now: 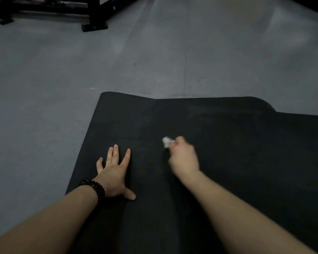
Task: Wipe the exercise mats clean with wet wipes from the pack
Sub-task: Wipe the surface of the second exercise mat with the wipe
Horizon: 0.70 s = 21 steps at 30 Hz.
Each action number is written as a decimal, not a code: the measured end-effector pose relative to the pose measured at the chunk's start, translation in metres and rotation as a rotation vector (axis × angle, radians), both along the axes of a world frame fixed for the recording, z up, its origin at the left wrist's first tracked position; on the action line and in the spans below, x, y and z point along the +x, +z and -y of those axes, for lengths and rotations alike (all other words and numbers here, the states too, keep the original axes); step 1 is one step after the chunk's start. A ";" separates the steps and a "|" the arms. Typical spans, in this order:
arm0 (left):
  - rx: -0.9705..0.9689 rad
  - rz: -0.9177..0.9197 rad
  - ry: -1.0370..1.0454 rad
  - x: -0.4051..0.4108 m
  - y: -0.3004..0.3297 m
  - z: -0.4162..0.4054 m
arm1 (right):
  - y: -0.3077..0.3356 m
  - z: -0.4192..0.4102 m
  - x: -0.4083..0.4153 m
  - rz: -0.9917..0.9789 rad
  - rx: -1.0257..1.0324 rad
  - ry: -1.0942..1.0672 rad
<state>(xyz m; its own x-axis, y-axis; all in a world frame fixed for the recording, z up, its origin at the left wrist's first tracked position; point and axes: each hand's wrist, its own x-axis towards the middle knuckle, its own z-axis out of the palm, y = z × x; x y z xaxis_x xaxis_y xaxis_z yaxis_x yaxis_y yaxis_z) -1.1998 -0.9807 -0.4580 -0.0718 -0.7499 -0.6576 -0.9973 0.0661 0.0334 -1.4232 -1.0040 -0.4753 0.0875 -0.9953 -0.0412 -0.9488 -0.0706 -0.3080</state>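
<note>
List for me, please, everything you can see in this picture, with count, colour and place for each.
exercise mat: one, black, spread on the floor from the centre to the right edge, far right corner curled up.
wet wipe: one, white, crumpled, on the mat at the tip of the right hand.
floor: grey, around the mat on the left and beyond it.
equipment frame: black, standing on the floor at the top left; how many pieces cannot be told.
bead bracelet: one, dark, on the left wrist.
left hand: fingers spread, resting flat on the mat.
right hand: blurred, grips the wet wipe against the mat.
</note>
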 end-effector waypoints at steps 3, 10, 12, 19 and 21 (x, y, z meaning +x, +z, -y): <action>-0.051 0.046 0.000 -0.005 0.002 -0.002 | 0.002 -0.047 0.061 0.043 0.106 0.483; -0.329 0.024 0.065 -0.013 0.007 -0.053 | 0.005 -0.018 -0.011 -0.114 -0.020 0.182; -0.359 -0.019 0.102 -0.011 0.003 -0.059 | -0.002 -0.015 -0.015 -0.132 -0.055 0.101; -0.144 0.002 -0.144 0.010 0.002 -0.071 | -0.011 -0.027 0.002 -0.004 -0.086 -0.078; -0.131 0.037 -0.201 0.009 0.000 -0.076 | -0.002 -0.031 0.001 -0.089 -0.056 -0.079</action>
<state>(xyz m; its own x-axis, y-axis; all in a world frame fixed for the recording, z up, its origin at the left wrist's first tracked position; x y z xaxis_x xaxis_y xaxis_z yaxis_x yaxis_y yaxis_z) -1.1908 -0.9046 -0.4577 -0.2060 -0.8019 -0.5608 -0.9640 0.2646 -0.0243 -1.4226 -0.9725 -0.4773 0.0076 -0.9999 0.0110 -0.9754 -0.0098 -0.2202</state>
